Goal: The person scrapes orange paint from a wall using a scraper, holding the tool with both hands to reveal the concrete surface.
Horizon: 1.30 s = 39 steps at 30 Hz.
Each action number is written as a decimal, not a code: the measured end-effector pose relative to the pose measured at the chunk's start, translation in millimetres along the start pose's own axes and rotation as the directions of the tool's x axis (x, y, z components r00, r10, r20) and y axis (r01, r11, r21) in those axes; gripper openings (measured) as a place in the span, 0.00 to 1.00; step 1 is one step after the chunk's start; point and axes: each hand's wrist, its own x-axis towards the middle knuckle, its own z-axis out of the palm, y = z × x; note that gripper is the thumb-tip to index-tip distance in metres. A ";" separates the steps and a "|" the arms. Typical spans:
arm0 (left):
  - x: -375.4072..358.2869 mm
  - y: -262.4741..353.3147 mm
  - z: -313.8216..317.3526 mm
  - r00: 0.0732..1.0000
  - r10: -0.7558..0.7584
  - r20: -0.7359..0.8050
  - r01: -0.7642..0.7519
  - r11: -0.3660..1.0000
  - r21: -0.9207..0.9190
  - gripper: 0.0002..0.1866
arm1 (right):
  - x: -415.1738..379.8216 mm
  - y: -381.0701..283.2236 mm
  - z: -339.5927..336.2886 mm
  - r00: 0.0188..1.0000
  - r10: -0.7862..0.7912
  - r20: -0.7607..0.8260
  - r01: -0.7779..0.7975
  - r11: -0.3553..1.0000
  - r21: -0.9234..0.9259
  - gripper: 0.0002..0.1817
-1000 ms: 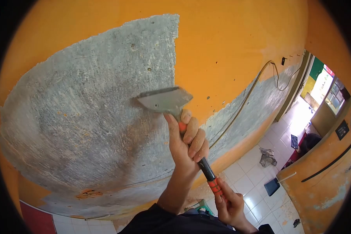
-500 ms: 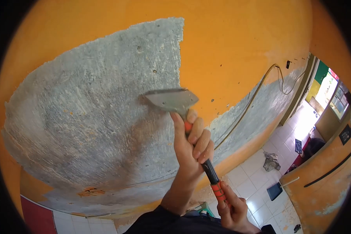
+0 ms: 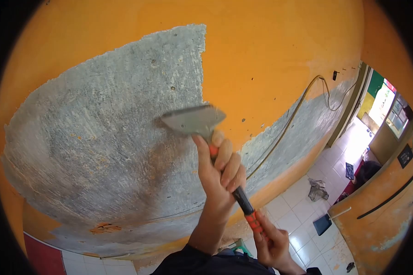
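Head view: scraper (image 3: 205, 129) runs up-left from both fists, left hand (image 3: 220, 172) wrapped tight high on the handle, right hand (image 3: 273, 240) clenched round its butt, blade flat on the wall (image 3: 280, 55) at the paint's edge.

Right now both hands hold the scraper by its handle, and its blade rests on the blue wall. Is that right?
Not quite: the head view shows the wall is orange, scraped to grey. Both the left hand and right hand do hold the scraper.
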 end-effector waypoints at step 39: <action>26.9 3.5 34.7 1.000 -0.013 -0.015 0.014 1.000 0.023 0.20 | 15.0 -33.2 -9.6 0.996 0.090 0.004 -0.090 0.991 0.098 0.27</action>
